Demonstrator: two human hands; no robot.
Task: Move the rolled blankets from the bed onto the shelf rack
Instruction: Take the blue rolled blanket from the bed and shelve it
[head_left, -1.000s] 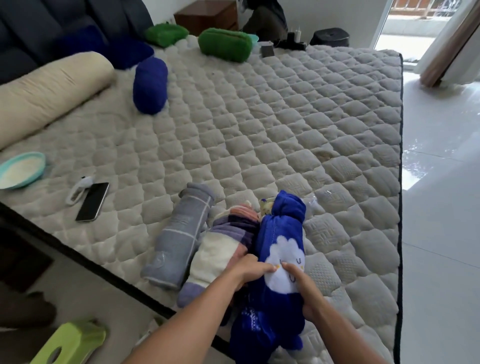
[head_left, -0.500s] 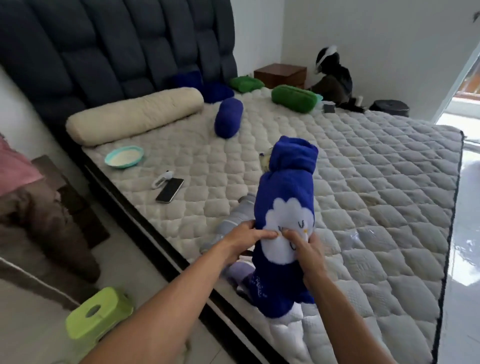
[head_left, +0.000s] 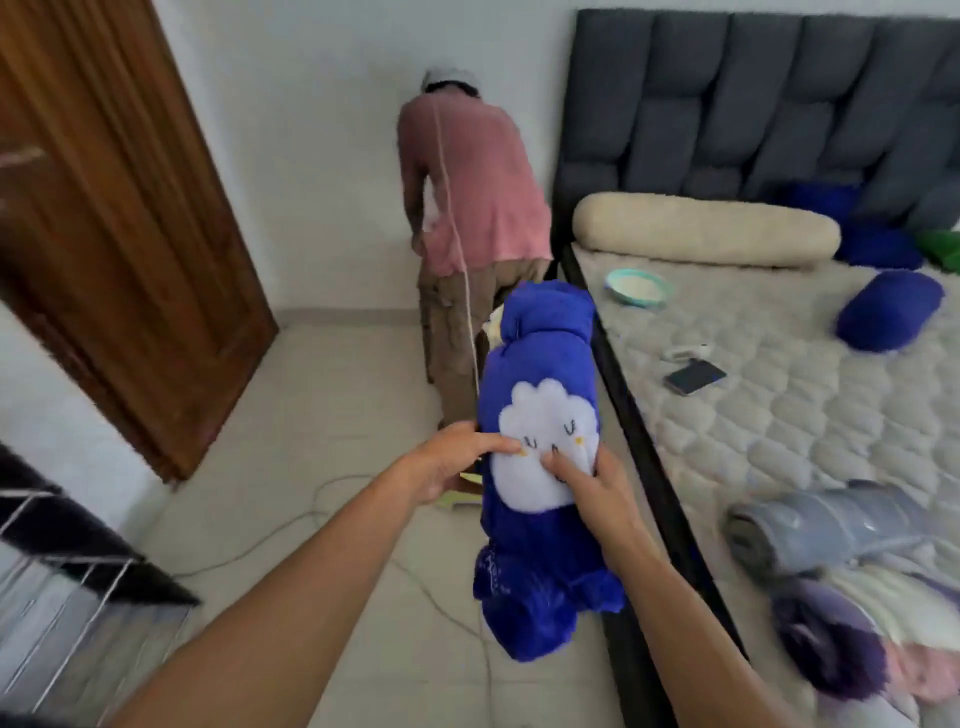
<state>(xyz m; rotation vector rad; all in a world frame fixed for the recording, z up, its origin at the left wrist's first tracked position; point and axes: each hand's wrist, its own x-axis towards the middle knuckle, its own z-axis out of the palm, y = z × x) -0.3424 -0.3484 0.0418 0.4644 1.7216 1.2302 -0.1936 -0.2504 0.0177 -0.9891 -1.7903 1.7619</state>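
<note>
Both hands hold one rolled blue blanket (head_left: 540, 415) upright in the air, over the floor (head_left: 311, 415) just beside the bed (head_left: 779, 415) edge. The roll carries a white cloud patch with small stitched eyes, facing the camera.

Left hand (head_left: 452, 460): grip closed on the roll's left side, fingertips pressing onto the cloud patch. Right hand (head_left: 597, 488): grip closed on the right side, fingers curled onto the patch, thumb side hidden behind the roll. The fingertips of the two hands sit close together on the patch, nearly meeting.

On the bed, near its lower right part: a grey rolled blanket (head_left: 831, 525) lying on its side, and just beside it a purple, cream and pink roll (head_left: 852, 634), blurred. Further up the mattress: a smaller blue roll (head_left: 888, 309), a long cream bolster (head_left: 706, 231) against the dark padded headboard (head_left: 753, 104), a teal bowl (head_left: 636, 286), a phone (head_left: 695, 376).

Lower left corner: part of a wire shelf rack (head_left: 67, 597), blurred, well apart from the held roll.

Background: another person (head_left: 467, 208) in a pink top bends forward facing the wall. Wooden door (head_left: 114, 234) at left. A cable (head_left: 291, 525) trails on the floor.
</note>
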